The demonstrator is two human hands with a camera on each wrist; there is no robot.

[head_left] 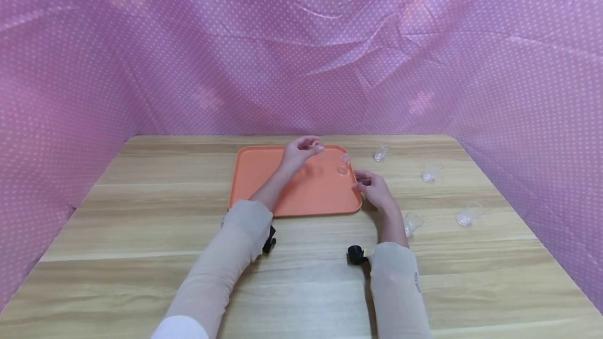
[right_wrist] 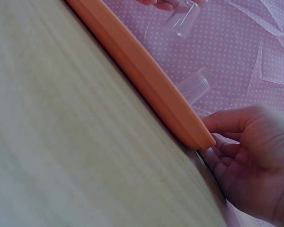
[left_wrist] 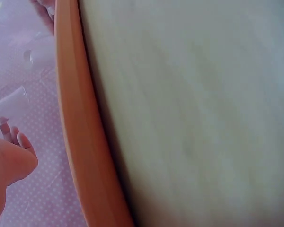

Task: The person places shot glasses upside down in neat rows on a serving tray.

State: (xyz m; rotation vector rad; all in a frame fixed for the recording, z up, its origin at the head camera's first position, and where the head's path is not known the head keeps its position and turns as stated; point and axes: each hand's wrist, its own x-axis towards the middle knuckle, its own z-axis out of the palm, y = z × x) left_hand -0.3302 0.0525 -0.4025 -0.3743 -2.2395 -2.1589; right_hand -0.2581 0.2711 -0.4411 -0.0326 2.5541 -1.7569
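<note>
An orange tray [head_left: 301,200] lies on the wooden table. Above its back part, my left hand [head_left: 298,151] holds a clear glass [right_wrist: 182,21] between thumb and fingers; in the left wrist view that glass tilts above the fingertips. On the tray's right side stands another clear glass [head_left: 343,166], which the right wrist view shows behind the rim. My right hand [head_left: 375,190] is at the tray's right edge. In the right wrist view, its fingers [right_wrist: 229,120] pinch the tray corner, some over the rim and some under it.
Several more clear glasses are on the table right of the tray: a back one [head_left: 380,153], a middle one [head_left: 430,173], a right one [head_left: 468,214] and one beside my right forearm [head_left: 412,222]. Pink dotted cloth [head_left: 301,82] hangs behind and on both sides.
</note>
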